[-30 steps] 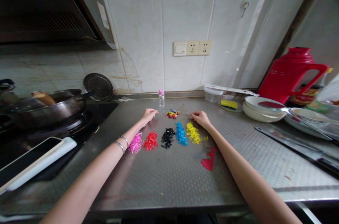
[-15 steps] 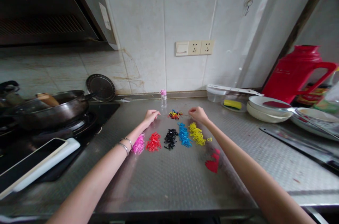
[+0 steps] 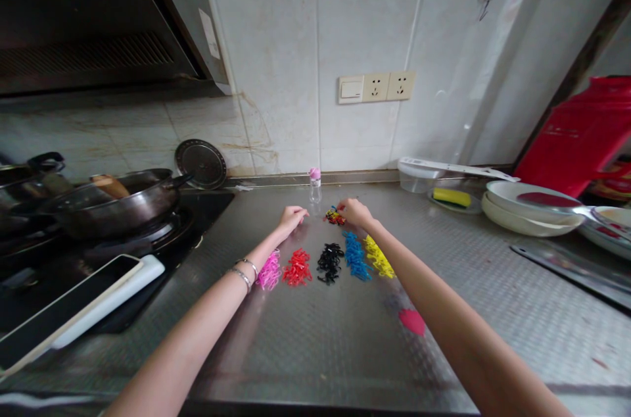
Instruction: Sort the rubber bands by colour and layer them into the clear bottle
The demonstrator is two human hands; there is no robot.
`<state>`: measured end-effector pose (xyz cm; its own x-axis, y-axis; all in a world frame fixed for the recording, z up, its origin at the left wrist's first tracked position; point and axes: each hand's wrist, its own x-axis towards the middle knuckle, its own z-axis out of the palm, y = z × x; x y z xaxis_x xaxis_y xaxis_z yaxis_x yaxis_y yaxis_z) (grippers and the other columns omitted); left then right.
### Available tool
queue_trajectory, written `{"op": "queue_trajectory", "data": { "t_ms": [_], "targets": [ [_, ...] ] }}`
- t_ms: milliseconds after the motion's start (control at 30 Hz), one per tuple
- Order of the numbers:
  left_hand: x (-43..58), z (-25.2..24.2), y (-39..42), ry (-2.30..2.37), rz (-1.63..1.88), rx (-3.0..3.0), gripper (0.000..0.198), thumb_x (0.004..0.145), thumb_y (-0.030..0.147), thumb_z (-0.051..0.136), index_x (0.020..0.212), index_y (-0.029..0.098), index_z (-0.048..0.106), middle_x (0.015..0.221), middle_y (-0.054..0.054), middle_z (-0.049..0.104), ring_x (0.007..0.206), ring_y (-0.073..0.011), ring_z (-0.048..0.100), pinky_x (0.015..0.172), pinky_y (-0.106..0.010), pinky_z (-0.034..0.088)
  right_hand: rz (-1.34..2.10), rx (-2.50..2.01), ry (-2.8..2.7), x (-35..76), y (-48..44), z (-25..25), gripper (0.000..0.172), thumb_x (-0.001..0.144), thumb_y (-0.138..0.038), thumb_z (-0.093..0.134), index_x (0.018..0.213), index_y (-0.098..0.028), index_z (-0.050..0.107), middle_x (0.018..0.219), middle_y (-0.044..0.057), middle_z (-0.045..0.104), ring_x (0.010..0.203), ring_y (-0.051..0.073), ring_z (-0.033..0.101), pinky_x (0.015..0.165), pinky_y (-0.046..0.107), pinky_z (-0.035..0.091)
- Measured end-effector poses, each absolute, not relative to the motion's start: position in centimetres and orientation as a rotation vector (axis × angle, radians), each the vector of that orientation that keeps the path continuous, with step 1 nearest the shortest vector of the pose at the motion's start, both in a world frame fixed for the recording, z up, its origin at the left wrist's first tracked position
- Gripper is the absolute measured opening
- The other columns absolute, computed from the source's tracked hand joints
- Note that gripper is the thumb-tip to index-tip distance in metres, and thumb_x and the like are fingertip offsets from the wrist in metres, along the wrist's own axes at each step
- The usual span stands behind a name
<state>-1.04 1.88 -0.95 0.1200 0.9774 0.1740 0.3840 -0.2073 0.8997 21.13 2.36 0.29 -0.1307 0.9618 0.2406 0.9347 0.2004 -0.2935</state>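
Observation:
Small elastic hair bands lie on the metal counter in colour piles: pink (image 3: 269, 271), red (image 3: 297, 267), black (image 3: 330, 263), blue (image 3: 357, 255) and yellow (image 3: 378, 256). Behind them is a smaller mixed-colour pile (image 3: 334, 216). My right hand (image 3: 357, 213) is at the right edge of this mixed pile, fingertips pinched together; what they hold is too small to make out. My left hand (image 3: 292, 217) rests left of the mixed pile, its fingers curled closed. A speck of red shows at its fingertips. My left forearm partly covers the pink pile, my right one the yellow.
A clear bottle with a pink cap (image 3: 315, 185) stands behind the mixed pile. A red piece (image 3: 412, 321) lies by my right forearm. Left are a pan (image 3: 123, 206) on the stove and a phone (image 3: 73, 312); right, bowls (image 3: 527, 218), a sponge (image 3: 451, 198) and a knife (image 3: 572, 275).
My right hand has moved left, from beside the mixed pile onto its edge. My left hand stays near its place. The whole view has shifted slightly.

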Motion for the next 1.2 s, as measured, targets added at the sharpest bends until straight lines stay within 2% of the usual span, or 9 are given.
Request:
{"op": "queue_trajectory", "data": {
  "t_ms": [333, 667, 833, 1067, 1200],
  "targets": [
    [-1.0, -1.2, 2.2, 1.365, 1.075, 1.703, 0.024, 0.068, 0.030, 0.047, 0.065, 0.011, 0.061, 0.042, 0.005, 0.040, 0.038, -0.0052, 0.030, 0.041, -0.019, 0.022, 0.176, -1.634, -1.996, 21.6, 2.9, 0.0, 0.023, 0.072, -0.024, 0.051, 0.088, -0.022, 0.068, 0.088, 0.004, 0.067, 0.080, 0.015, 0.060, 0.069, 0.021, 0.042],
    [-1.0, -1.1, 2.1, 1.343, 1.089, 1.709, 0.022, 0.067, 0.029, 0.048, 0.064, 0.011, 0.061, 0.042, 0.005, 0.040, 0.038, -0.0049, 0.031, 0.041, -0.019, 0.022, 0.219, -1.461, -1.928, 23.1, 2.4, 1.3, 0.023, 0.069, -0.020, 0.055, 0.089, -0.018, 0.068, 0.083, 0.004, 0.068, 0.072, 0.014, 0.060, 0.067, 0.021, 0.044],
    [-0.8, -0.8, 1.8, 1.375, 1.084, 1.706, 0.021, 0.067, 0.029, 0.047, 0.063, 0.012, 0.060, 0.043, 0.005, 0.041, 0.037, -0.0050, 0.033, 0.040, -0.019, 0.023, 0.277, -1.369, -1.978, 23.8, 0.5, 3.0, 0.024, 0.068, -0.019, 0.057, 0.089, -0.014, 0.068, 0.077, 0.004, 0.068, 0.067, 0.013, 0.058, 0.062, 0.020, 0.043],
    [-0.8, -0.7, 1.7, 1.362, 1.096, 1.733, 0.021, 0.067, 0.029, 0.048, 0.063, 0.012, 0.059, 0.044, 0.005, 0.041, 0.038, -0.0053, 0.033, 0.040, -0.019, 0.023, 0.726, -1.289, -2.268, 24.2, -2.1, 3.3, 0.026, 0.061, -0.013, 0.056, 0.083, -0.015, 0.069, 0.063, -0.002, 0.064, 0.050, 0.008, 0.050, 0.044, 0.015, 0.035],
    [-0.8, -0.7, 1.7, 1.371, 1.096, 1.746, 0.021, 0.067, 0.029, 0.047, 0.061, 0.012, 0.059, 0.043, 0.005, 0.041, 0.038, -0.0054, 0.034, 0.041, -0.019, 0.024, 0.755, -1.310, -2.246, 24.8, -2.3, 3.0, 0.025, 0.061, -0.021, 0.057, 0.082, -0.016, 0.069, 0.061, -0.002, 0.063, 0.046, 0.007, 0.047, 0.041, 0.016, 0.033]
  ]
}}
